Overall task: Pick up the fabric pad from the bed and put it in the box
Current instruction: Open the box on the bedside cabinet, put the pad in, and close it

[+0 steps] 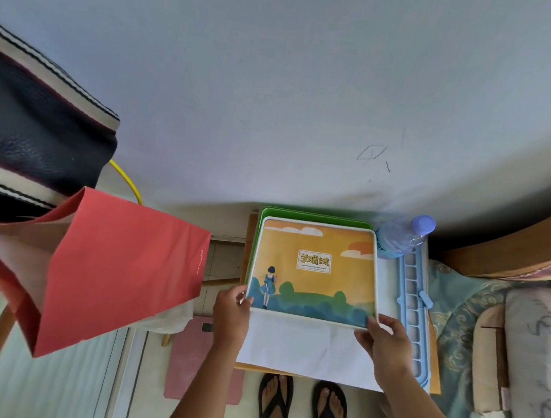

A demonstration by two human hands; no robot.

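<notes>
Two hands hold the box lid (313, 271) by its near corners — left hand (231, 311) and right hand (385, 341) both pinched on it. Lift it evenly. Under it sits the green box (262, 216), contents hidden. I cannot spot the fabric pad — the bed (458, 302) is right.

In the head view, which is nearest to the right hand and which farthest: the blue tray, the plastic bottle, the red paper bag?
From the right hand:
1. Blue tray, just beside it on the right.
2. Plastic bottle, farther back by the wall.
3. Red paper bag, far across on the left.
</notes>
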